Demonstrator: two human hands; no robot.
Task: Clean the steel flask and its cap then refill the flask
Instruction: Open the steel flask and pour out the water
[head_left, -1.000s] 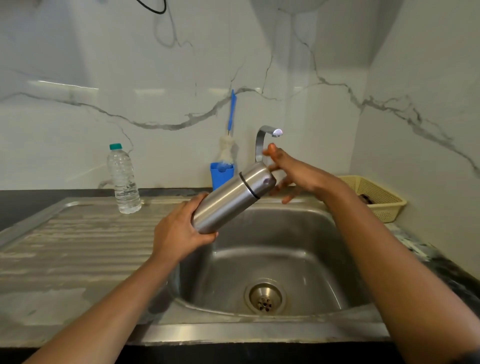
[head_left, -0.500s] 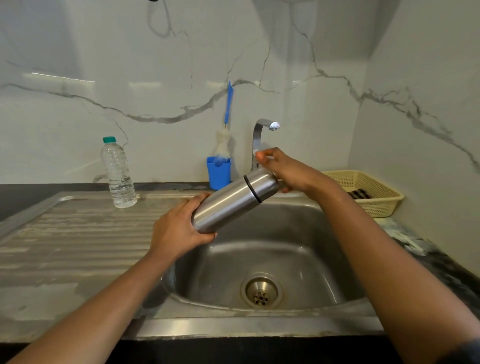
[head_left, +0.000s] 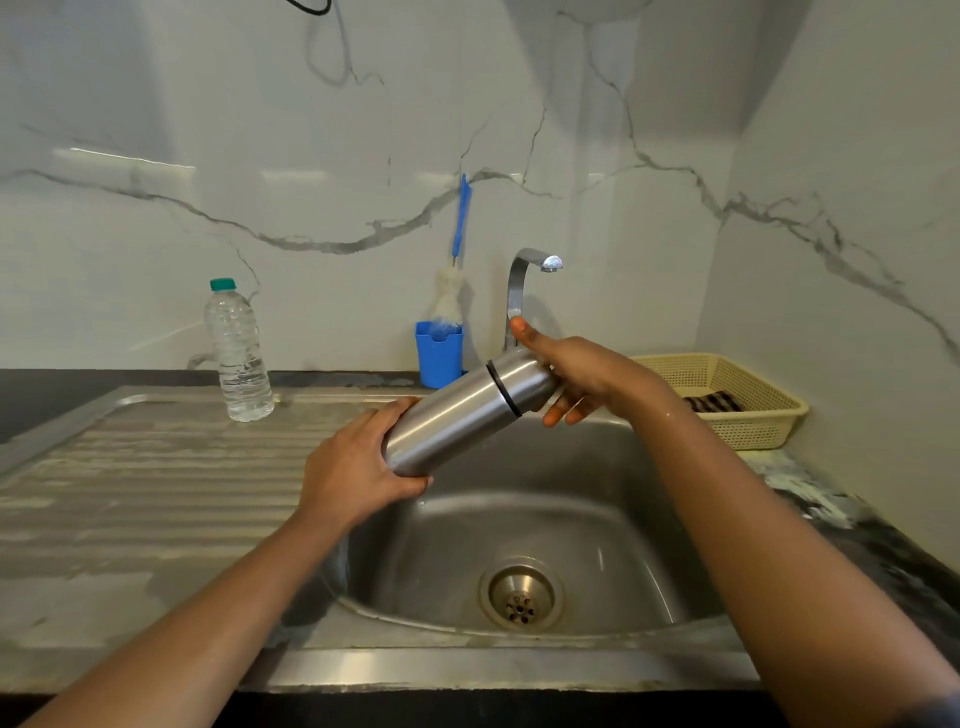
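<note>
I hold the steel flask (head_left: 457, 415) tilted over the sink bowl (head_left: 613, 530), its capped end pointing up and to the right. My left hand (head_left: 353, 467) grips the flask's lower end. My right hand (head_left: 576, 374) wraps the steel cap (head_left: 524, 379) above the black ring, thumb on top and fingers curled underneath. The tap (head_left: 524, 280) stands just behind the cap with no water running.
A clear water bottle (head_left: 236, 353) with a green lid stands on the ribbed drainboard (head_left: 156, 467) at left. A blue cup (head_left: 439, 353) holding a bottle brush (head_left: 457, 244) sits beside the tap. A yellow basket (head_left: 743, 410) with a dark cloth lies at right.
My right hand has shifted its hold around the cap, fingers now curled beneath it. The flask stays tilted in the same place and my left hand keeps its hold.
</note>
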